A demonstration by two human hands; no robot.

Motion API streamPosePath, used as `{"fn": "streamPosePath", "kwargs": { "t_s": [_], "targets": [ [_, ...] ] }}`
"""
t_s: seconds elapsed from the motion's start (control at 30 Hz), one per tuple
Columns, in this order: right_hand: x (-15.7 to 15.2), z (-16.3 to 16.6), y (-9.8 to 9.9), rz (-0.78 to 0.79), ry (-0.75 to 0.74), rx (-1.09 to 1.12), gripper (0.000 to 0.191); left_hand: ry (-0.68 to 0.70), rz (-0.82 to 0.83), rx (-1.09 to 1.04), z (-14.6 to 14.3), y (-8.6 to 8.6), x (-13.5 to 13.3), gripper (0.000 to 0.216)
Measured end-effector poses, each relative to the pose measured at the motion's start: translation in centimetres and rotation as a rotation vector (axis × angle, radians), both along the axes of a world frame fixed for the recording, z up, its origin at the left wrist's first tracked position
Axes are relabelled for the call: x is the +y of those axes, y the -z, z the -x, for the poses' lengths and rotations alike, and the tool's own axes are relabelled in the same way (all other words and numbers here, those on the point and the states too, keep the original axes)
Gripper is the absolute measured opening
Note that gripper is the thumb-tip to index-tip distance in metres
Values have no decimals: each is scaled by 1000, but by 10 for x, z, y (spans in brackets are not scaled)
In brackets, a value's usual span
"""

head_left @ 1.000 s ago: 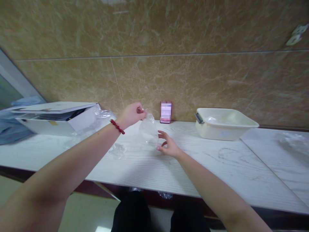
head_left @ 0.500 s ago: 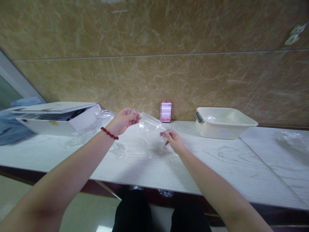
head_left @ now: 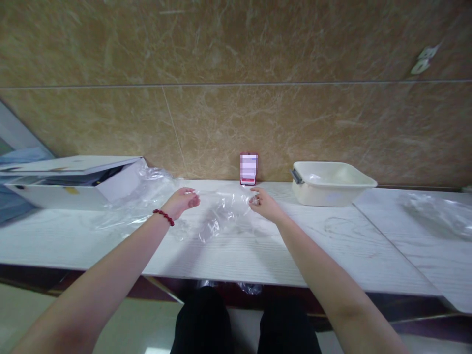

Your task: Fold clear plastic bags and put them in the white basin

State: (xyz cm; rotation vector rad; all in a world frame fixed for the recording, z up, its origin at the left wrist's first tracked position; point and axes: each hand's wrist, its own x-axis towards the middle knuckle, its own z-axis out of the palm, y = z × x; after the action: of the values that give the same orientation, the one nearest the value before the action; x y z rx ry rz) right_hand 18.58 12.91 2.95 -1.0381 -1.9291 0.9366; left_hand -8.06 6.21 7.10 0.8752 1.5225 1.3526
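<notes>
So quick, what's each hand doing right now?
Left hand: shut, pinching one edge of the clear plastic bag.
Right hand: shut, pinching the bag's other edge.

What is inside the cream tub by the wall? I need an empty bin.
The cream tub seems to hold a bit of clear plastic at its left end; its floor near the front wall is hidden by the rim.

A cream tub [head_left: 334, 183] sits right, a white box [head_left: 70, 184] left, a small card [head_left: 249, 168] against the wall.

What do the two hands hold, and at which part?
A clear plastic bag, stretched between left hand and right hand, each pinching one end.
</notes>
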Motion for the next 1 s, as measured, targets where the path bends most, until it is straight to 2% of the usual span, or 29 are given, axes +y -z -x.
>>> {"fn": "streamPosePath", "kwargs": {
  "t_s": [0.07, 0.17, 0.23, 0.33, 0.4, 0.5, 0.63, 0.8, 0.9, 1.0],
  "targets": [
    [1, 3, -8, 4, 28, -67, 30, 7, 29, 175, 2, 2, 1, 29],
    [-4, 8, -29, 90, -15, -112, 17, 60, -57, 645, -4, -1, 4, 48],
    [-9, 11, -47, 111, -48, -145, 16, 179, -194, 865, -15, -7, 6, 62],
    [-18, 14, -70, 92, -97, -200, 16, 382, -316, 966, -40, -18, 7, 76],
    [-21, 16, -81, 77, -101, -223, 15, 479, -356, 967, -59, -24, 6, 76],
    [-24, 16, -92, 62, -72, -264, 15, 522, -427, 901, -81, -29, 2, 69],
    [-27, 8, -104, 6, -65, -330, 14, 490, -454, 687, -97, -34, 0, 27],
    [-25, -9, -110, -93, -59, -366, 47, 406, -329, 345, -102, -48, 5, 15],
    [-17, -13, -110, -85, -3, -322, 39, 337, -299, 310, -102, -53, 12, 15],
    [-10, -11, -110, -47, 39, -243, 24, 315, -320, 417, -100, -52, 19, 23]
  ]
}}
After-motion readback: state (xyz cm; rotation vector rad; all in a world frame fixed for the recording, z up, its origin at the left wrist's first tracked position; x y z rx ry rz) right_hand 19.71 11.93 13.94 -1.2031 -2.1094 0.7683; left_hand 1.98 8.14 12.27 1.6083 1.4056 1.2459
